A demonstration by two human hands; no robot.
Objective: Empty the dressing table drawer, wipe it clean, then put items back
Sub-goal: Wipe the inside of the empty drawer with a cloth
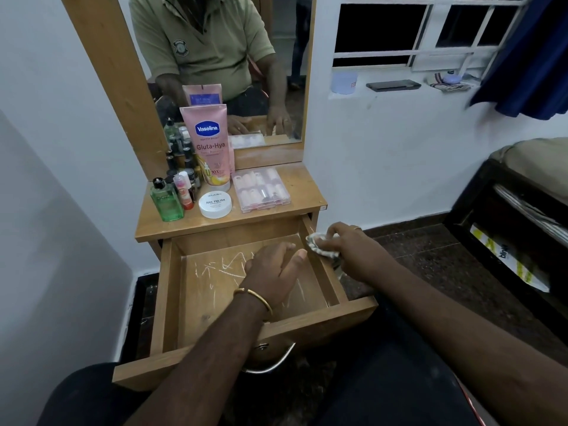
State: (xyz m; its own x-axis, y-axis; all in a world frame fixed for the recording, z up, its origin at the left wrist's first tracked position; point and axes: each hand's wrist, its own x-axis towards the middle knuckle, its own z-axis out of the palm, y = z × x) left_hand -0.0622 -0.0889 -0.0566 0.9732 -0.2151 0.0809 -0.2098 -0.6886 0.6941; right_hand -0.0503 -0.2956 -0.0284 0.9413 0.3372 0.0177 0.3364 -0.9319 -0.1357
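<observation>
The wooden drawer (172, 302) of the dressing table is pulled out, and white scratch-like streaks mark its bare bottom. My left hand (273, 269) reaches into the drawer with relaxed fingers and holds nothing. My right hand (347, 247) grips a crumpled pale cloth (319, 245) against the drawer's right side wall. On the table top (304, 192) stand a pink Vaseline tube (212, 146), a white nail polish tub (215, 204), a green bottle (167, 202), several small bottles (181, 167) and a clear pink case (261, 189).
A mirror (215, 56) rises behind the table top. A white wall is close on the left. At the right are a window sill (393, 90) with small items, a blue curtain (528, 56) and a dark bed frame (507, 229). The drawer handle (270, 361) hangs near my knees.
</observation>
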